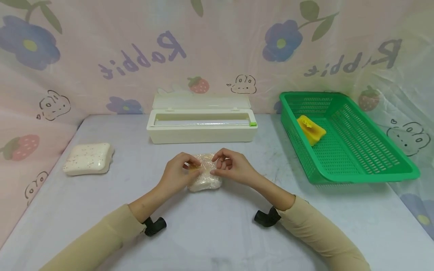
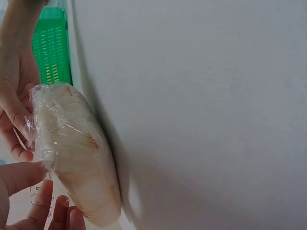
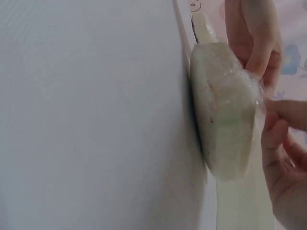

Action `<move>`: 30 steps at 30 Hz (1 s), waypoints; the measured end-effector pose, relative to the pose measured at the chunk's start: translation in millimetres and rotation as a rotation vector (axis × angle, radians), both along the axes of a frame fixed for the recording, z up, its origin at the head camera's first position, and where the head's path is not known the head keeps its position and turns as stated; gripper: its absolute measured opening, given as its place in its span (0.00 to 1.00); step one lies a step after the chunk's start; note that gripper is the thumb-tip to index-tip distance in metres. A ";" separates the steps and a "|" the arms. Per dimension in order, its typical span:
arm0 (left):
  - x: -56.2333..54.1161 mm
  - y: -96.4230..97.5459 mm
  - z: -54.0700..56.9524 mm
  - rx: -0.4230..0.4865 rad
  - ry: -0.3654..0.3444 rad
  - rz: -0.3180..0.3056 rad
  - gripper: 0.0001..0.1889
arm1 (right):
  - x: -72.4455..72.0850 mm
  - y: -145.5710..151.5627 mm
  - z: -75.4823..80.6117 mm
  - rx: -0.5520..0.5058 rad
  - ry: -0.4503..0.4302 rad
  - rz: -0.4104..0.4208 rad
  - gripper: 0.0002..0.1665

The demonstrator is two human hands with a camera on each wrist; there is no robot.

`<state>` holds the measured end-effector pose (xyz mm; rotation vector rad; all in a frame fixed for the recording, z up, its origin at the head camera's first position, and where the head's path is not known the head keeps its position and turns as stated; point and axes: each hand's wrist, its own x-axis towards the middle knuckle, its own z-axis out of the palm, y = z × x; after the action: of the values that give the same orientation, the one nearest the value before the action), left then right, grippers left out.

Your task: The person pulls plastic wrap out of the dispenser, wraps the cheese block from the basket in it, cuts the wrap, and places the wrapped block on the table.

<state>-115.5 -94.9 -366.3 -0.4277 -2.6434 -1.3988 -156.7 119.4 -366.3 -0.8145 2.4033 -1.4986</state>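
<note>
A rounded pale block (image 1: 205,182) lies on the table in front of me, covered in crinkled clear plastic wrap (image 2: 53,120). My left hand (image 1: 179,171) is at its left side, thumb and forefinger pinching the wrap near the top. From the other side my right hand (image 1: 234,165) reaches in with curled fingers. In the right wrist view, its fingertips (image 3: 276,125) hold a bunched edge of the wrap; from the head view, thumb and forefinger look slightly apart. Reddish-brown marks show through the film in the left wrist view. The block's underside is hidden.
Behind the hands stands a white plastic-wrap dispenser (image 1: 203,135), lid raised, a roll inside and a green slider (image 1: 252,124) at its right end. A white red-speckled block (image 1: 88,159) lies at left. At right, a green basket (image 1: 369,177) holds a yellow object (image 1: 312,131).
</note>
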 end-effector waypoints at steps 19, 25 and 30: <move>-8.9 5.9 1.5 -0.090 -0.141 -0.001 0.13 | -4.6 -3.3 -4.2 0.213 0.065 0.060 0.06; 5.4 1.2 6.3 -0.095 0.033 -0.053 0.07 | -9.7 6.7 -2.3 0.115 0.069 0.026 0.08; 14.9 3.0 6.7 -0.171 0.182 -0.160 0.11 | -17.6 11.8 -6.9 0.055 0.156 0.061 0.21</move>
<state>-100.6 -91.9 -359.6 -0.7633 -2.6356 -1.1140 -174.3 131.2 -373.1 -1.0178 2.4920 -1.3876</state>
